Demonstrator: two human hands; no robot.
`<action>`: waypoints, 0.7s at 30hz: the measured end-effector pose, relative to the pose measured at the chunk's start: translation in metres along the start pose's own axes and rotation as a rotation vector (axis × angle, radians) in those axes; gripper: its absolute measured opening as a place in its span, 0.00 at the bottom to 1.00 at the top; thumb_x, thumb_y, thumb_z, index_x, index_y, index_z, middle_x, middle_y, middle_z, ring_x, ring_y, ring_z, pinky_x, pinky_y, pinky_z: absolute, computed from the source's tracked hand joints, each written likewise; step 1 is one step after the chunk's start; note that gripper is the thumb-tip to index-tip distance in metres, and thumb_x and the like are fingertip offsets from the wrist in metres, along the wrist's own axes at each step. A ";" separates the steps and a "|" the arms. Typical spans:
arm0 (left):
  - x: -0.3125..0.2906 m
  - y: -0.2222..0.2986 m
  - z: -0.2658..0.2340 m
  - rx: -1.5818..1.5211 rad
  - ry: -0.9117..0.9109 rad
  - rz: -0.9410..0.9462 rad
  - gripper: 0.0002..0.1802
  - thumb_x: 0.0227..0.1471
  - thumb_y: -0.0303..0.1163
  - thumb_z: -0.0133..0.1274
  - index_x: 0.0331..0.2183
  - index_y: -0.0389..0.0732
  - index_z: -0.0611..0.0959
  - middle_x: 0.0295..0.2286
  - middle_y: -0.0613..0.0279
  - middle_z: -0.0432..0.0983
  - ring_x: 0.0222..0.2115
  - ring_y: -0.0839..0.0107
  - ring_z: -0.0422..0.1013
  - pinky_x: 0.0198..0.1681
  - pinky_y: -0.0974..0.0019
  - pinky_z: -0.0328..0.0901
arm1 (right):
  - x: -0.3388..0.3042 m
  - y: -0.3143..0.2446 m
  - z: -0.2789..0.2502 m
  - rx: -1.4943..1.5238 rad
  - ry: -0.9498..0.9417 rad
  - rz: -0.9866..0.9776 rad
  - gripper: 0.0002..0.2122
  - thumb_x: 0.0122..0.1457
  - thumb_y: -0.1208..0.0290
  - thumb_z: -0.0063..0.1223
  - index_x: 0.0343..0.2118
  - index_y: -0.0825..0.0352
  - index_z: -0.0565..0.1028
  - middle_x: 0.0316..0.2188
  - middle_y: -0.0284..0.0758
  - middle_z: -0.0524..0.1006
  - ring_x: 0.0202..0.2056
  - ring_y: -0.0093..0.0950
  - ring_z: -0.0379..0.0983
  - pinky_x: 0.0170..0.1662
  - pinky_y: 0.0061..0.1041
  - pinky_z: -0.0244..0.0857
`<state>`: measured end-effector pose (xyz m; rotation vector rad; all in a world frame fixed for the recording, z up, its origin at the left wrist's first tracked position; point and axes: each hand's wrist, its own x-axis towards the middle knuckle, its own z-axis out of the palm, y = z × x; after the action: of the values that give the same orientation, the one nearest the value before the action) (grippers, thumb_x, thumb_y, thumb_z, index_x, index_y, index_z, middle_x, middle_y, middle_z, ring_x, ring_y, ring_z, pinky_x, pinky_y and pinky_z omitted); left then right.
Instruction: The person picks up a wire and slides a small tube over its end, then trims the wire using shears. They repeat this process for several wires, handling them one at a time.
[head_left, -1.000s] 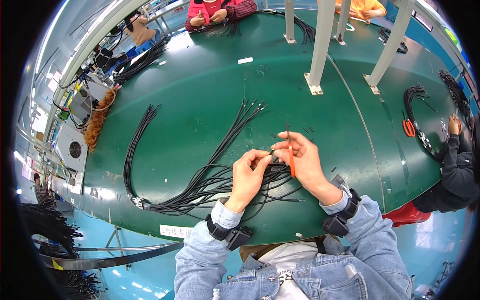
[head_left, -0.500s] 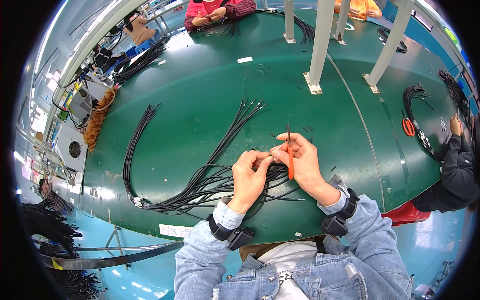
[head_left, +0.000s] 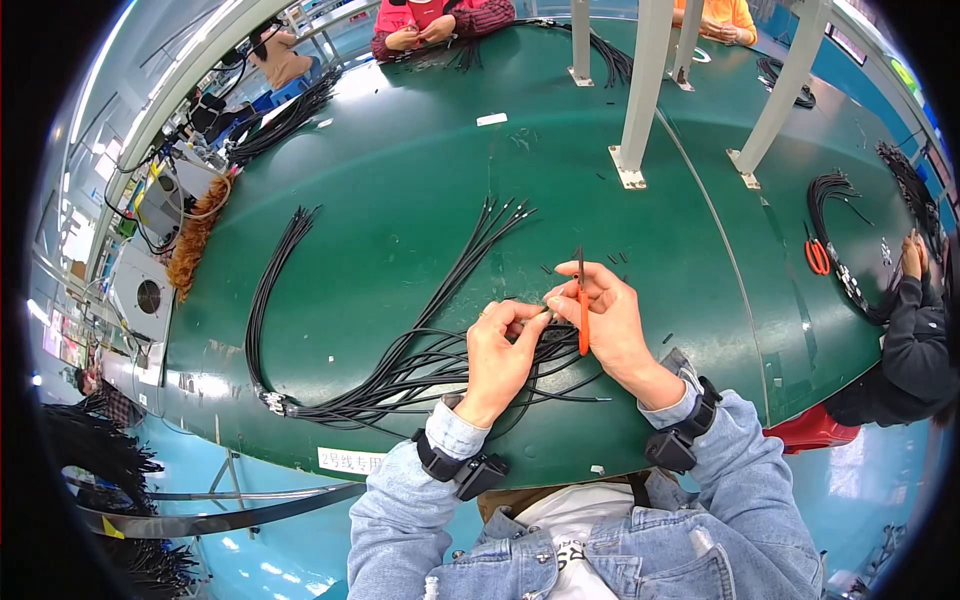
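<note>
My left hand (head_left: 498, 352) pinches a black cable near its end, thumb against forefinger. Close beside it, my right hand (head_left: 622, 330) holds a pair of orange-handled snips (head_left: 583, 322), blades pointing away from me, while its thumb and forefinger meet at the same cable end. What lies between those fingertips is too small to make out. Under and left of my hands spreads a bundle of black cables (head_left: 395, 375), gathered by white tags (head_left: 276, 403) at the left. Several short black tube pieces (head_left: 614, 256) lie just beyond my right hand.
The green table (head_left: 380, 170) carries grey posts (head_left: 640, 100) at the back right. Another orange-handled tool (head_left: 817, 256) and a cable bundle (head_left: 828, 200) lie at the right, near a co-worker's hand (head_left: 912, 256). A co-worker in pink (head_left: 440, 20) works at the far side.
My right thumb and forefinger have shifted slightly at the cable end. The snips stay in my right hand, and the cable bundle lies as before.
</note>
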<state>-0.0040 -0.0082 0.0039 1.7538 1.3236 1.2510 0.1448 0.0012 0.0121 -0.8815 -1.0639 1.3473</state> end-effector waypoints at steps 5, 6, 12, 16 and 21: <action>0.003 -0.006 -0.003 -0.171 0.058 -0.093 0.05 0.48 0.26 0.54 0.28 0.34 0.79 0.22 0.67 0.72 0.20 0.84 0.64 0.25 0.79 0.59 | 0.000 -0.001 -0.001 -0.027 -0.033 0.049 0.17 0.52 0.79 0.52 0.46 0.71 0.66 0.29 0.34 0.73 0.31 0.21 0.70 0.34 0.19 0.66; 0.004 -0.006 -0.004 -0.204 0.072 -0.106 0.05 0.48 0.26 0.54 0.29 0.34 0.79 0.22 0.67 0.71 0.20 0.84 0.64 0.25 0.79 0.59 | 0.001 -0.003 -0.003 -0.053 -0.024 0.027 0.16 0.54 0.77 0.51 0.46 0.72 0.66 0.28 0.33 0.73 0.29 0.21 0.69 0.33 0.19 0.65; 0.008 0.002 -0.012 -0.099 0.064 -0.017 0.06 0.48 0.26 0.53 0.30 0.34 0.80 0.21 0.67 0.71 0.20 0.83 0.63 0.25 0.79 0.58 | 0.005 -0.027 -0.012 -0.062 -0.068 -0.263 0.16 0.60 0.68 0.42 0.46 0.74 0.65 0.23 0.33 0.71 0.22 0.20 0.65 0.26 0.18 0.61; 0.007 0.003 -0.014 -0.085 0.065 0.006 0.06 0.49 0.26 0.52 0.31 0.34 0.80 0.21 0.67 0.70 0.21 0.82 0.63 0.26 0.78 0.58 | -0.001 -0.050 -0.018 0.114 -0.270 -0.242 0.18 0.62 0.63 0.36 0.45 0.76 0.65 0.20 0.34 0.69 0.18 0.21 0.63 0.23 0.19 0.60; 0.009 0.007 -0.013 -0.110 0.061 0.035 0.05 0.49 0.25 0.50 0.29 0.34 0.79 0.19 0.65 0.69 0.22 0.77 0.62 0.26 0.73 0.58 | -0.008 -0.040 -0.013 0.244 -0.595 0.371 0.20 0.62 0.60 0.34 0.43 0.77 0.67 0.17 0.34 0.68 0.15 0.21 0.62 0.20 0.20 0.58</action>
<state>-0.0131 -0.0033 0.0178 1.6812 1.2384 1.3804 0.1702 -0.0076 0.0451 -0.5137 -1.1751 2.0854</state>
